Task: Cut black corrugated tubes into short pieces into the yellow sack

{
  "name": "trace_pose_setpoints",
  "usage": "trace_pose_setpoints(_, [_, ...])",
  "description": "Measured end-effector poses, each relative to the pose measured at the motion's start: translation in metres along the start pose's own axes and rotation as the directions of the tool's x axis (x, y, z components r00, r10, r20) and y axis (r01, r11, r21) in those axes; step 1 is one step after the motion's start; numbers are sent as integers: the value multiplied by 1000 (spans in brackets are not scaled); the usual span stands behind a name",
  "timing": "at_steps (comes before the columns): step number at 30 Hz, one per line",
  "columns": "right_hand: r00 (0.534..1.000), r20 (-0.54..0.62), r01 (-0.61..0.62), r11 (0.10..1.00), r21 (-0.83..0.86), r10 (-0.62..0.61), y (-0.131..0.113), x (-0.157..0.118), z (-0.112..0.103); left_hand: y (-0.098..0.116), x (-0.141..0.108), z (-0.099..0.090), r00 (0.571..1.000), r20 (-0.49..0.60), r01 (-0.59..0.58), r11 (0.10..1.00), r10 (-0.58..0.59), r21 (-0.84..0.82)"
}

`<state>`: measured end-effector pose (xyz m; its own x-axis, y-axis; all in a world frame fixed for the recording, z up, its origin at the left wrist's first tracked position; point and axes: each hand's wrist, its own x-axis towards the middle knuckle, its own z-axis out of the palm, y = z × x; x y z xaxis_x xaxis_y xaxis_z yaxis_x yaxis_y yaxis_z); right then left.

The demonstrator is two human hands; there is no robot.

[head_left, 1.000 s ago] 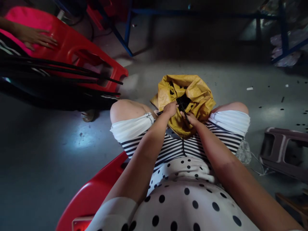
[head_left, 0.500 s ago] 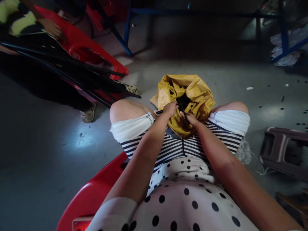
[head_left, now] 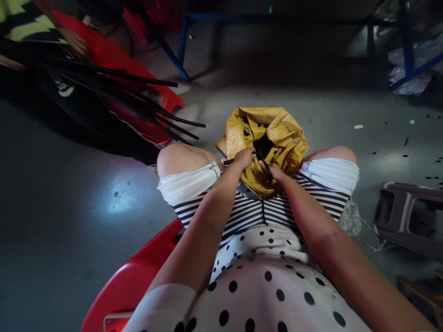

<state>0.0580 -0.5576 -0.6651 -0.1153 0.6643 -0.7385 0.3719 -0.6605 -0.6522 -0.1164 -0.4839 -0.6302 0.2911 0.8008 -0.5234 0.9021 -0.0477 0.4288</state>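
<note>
A yellow woven bag (head_left: 287,124) stands between my knees with its rim rolled open and dark pieces (head_left: 265,145) inside. Over its near left rim, my left hand (head_left: 244,157) is closed around a thin black rod (head_left: 229,162), whose end sticks out to the left. My right hand (head_left: 275,172), at the near side of the opening, grips a black-handled tool (head_left: 268,170) that looks like snips. The tool's tip meets the dark area by my left fingers, too small to make out.
At the left, a person's hand (head_left: 76,42) rests by a red plastic chair (head_left: 114,64), with several long black rods (head_left: 145,108) reaching toward my left knee. A blue metal frame (head_left: 182,46) stands ahead. A grey stool (head_left: 408,216) and clear plastic (head_left: 351,219) lie right.
The person at the left has shifted, and the long black rods have swung and spread apart. The tool's handle in my right hand looks more bowed; my hands stay in nearly the same place.
</note>
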Motion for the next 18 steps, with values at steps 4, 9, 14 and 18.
trace_pose_setpoints(4, [1000, -5, -14, 1000, 16, 14, -5, -5, 1, 1, -1, 0, 999, 32, 35, 999, -36, 31])
trace_pose_setpoints(9, [998, -65, 12, 998, 61, -8, -12, -9, -3, 1, -2, -4, 994, 27, 105, 986, -110, 133])
trace_pose_setpoints(14, [999, -28, -23, 997, 67, 25, -11, -10, -5, -2, -3, -7, 991, 51, 110, 976, -121, 186])
trace_pose_setpoints(18, [999, -19, -31, 999, 44, 31, -10, -9, -5, -2, -4, -8, 989, 60, 118, 971, -133, 207])
